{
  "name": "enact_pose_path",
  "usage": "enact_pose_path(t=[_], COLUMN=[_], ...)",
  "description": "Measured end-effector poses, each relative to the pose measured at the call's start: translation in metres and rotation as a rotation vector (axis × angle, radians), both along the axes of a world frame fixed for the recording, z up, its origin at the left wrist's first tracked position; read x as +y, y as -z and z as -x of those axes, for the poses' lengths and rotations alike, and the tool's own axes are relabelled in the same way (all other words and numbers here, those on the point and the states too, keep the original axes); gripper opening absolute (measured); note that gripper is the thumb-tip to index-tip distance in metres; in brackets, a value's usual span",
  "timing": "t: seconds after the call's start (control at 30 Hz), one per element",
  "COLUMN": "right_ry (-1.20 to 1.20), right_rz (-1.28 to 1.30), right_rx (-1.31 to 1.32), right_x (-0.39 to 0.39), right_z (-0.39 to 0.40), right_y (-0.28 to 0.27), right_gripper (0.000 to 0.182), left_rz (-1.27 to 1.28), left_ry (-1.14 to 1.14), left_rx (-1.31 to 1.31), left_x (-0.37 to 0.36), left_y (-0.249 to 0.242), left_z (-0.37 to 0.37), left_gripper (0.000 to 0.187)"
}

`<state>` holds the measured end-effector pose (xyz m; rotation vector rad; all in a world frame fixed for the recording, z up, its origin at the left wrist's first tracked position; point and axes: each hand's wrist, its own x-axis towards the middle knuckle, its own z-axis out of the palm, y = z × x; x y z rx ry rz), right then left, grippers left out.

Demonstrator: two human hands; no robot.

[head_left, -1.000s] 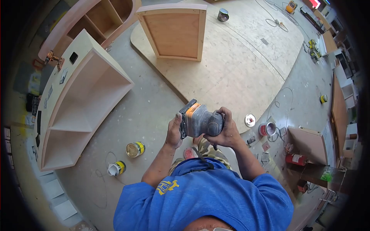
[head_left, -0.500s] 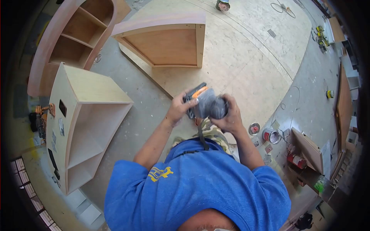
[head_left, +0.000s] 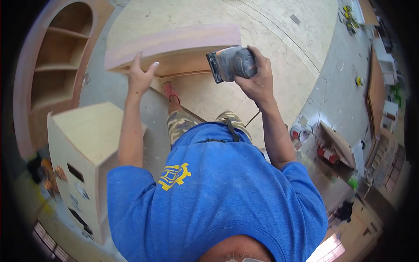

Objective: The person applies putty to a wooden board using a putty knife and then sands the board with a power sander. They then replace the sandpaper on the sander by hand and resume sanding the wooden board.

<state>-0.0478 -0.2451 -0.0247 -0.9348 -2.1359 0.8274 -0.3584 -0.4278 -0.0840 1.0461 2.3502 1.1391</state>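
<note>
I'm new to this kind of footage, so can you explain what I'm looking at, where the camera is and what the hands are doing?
There's no machine arm here, just a person working bare-handed. One head-worn camera sees everything, looking forward and down, so the blue shirt fills the lower middle. The right hand holds a power tool that looks like a sander. The left hand, fingers spread, is at the curved top of a wooden piece; I can't tell whether it touches. That piece stands on a large flat board.

The panel [head_left: 174, 43] stands on the board [head_left: 292, 61], right of the shelf unit [head_left: 56, 68].
</note>
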Motion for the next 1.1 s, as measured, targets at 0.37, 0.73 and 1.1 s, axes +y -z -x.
enact_pose_path(t=[0.37,0.73,1.1], right_ry=[0.545,0.443,0.529], right_rz=[0.176,0.079,0.225], right_rx=[-0.695,-0.775,-0.886], right_x=[0.045,0.055,0.074], right_z=[0.158,0.21,0.222], right_y=[0.019,0.019,0.004], right_gripper=[0.09,0.077,0.081], left_rz=[0.418,0.439,0.423], left_ry=[0.206,0.234,0.252], left_rx=[0.554,0.549,0.527], left_x=[0.01,0.002,0.003], left_y=[0.082,0.076,0.078], left_z=[0.176,0.17,0.174], left_gripper=[0.069,0.068,0.065])
